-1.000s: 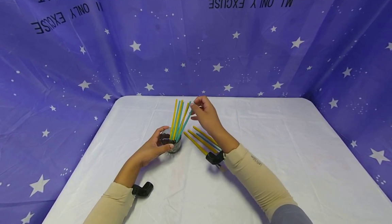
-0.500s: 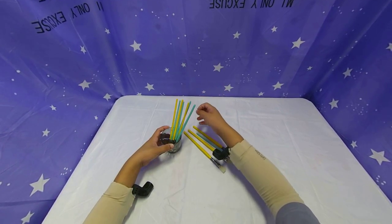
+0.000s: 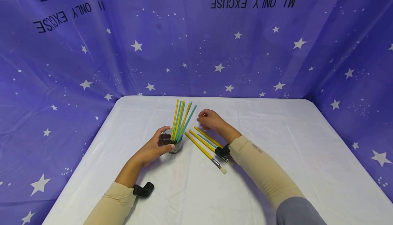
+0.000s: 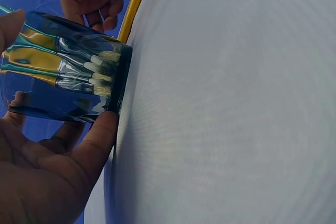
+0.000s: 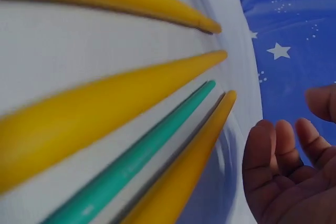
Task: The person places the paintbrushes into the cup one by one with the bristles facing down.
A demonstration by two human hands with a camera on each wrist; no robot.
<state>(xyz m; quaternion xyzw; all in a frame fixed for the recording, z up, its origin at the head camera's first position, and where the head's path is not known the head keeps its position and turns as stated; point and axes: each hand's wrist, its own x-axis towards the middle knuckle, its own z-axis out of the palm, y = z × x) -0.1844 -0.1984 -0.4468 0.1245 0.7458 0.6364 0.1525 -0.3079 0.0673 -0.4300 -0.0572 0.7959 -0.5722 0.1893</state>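
The left hand (image 3: 155,148) grasped a glass tumbler (image 3: 176,149) of bristle-down paintbrushes (image 3: 179,122), while the right hand (image 3: 209,119), its fingers released and loosely curled, hovered near four flat-lying paintbrushes (image 3: 202,141).

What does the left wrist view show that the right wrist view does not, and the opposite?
Only the left wrist view shows the glass, the left hand holding it, and the bristles inside. Only the right wrist view shows a teal handle lying between two yellow handles on the white tablecloth. Both show the right hand, yellow handles, the tablecloth and the starry backdrop.
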